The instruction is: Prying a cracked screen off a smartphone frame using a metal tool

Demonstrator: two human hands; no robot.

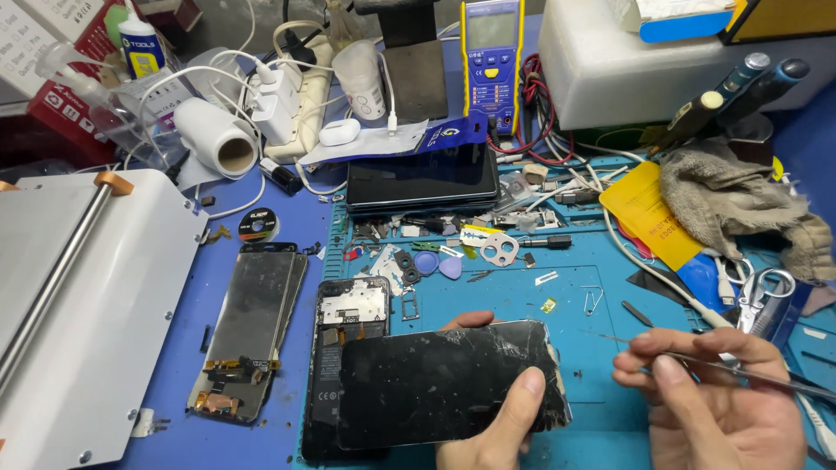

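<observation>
The left hand (501, 426) grips a cracked black glass phone screen panel (448, 383) by its right end, thumb pressed on the shattered front and fingertips showing behind the top edge, holding it level above the blue bench (261, 444). Directly under the panel, to the left of that hand, lies an opened black phone body (344, 348) with its circuit board and battery exposed. Further left of it rest two thin grey display panels with copper flex cables (252, 335), and beyond those a pale grey metal machine with a long roller bar (78, 296).

The right hand (714, 396) is closed around thin steel tweezers (758, 370), pinched between thumb and fingers, the slim tip pointing left toward the panel but apart from it. Just above this hand are small scissors (766, 292), and higher, a crumpled beige rag (740, 204) beside a yellow card (649, 209). Between the hands, further up the bench, sit a blue triangular pick (450, 267) and scattered small phone parts.
</observation>
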